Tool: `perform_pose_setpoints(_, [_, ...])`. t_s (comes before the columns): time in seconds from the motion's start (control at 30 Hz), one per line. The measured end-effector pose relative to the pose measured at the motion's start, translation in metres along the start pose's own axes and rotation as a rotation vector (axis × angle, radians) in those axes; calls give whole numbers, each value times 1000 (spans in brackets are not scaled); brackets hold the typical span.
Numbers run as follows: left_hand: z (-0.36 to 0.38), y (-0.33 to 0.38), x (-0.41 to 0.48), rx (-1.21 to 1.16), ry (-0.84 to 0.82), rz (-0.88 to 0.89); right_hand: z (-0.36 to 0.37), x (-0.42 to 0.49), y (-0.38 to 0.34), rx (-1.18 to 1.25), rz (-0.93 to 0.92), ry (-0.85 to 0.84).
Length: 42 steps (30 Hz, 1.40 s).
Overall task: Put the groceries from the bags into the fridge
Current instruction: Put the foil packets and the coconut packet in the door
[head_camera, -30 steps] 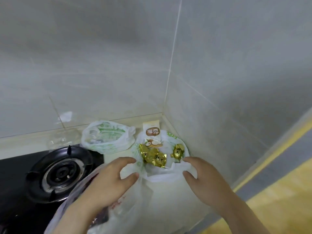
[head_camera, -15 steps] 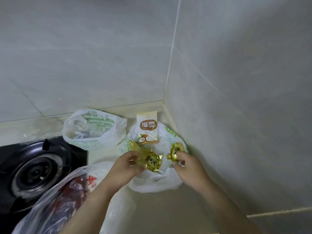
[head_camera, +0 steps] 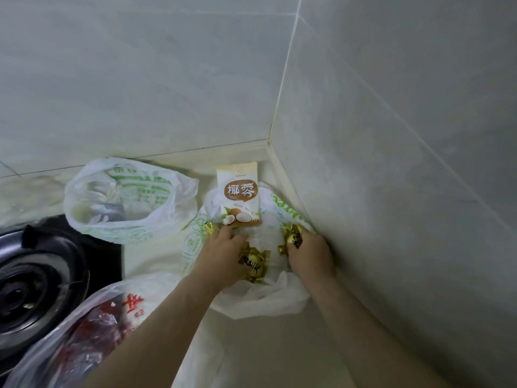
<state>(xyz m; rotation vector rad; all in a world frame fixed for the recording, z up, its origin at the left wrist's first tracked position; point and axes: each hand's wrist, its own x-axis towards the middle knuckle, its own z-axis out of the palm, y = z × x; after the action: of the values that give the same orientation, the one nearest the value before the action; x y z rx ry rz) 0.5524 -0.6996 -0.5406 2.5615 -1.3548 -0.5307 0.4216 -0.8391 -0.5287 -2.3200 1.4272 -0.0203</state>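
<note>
Tiled counter corner: left hand (head_camera: 222, 257) curls over the large gold packet (head_camera: 256, 266), right hand (head_camera: 311, 257) pinches the small gold packet (head_camera: 292, 236), both inside the white bag (head_camera: 260, 302) beneath a coconut carton (head_camera: 240, 193).

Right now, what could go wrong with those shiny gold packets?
The right hand grips the right gold packet; shiny foil might slip out. The left gold packet lies partly under the left hand and could get squashed. The red-filled bag droops over the stove; risky if that is hot.
</note>
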Motion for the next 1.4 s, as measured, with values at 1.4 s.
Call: perform_pose_setpoints(1.4, [-62,-20,-35,-1296,18,-457,-16,-5,-33,561,63,-200])
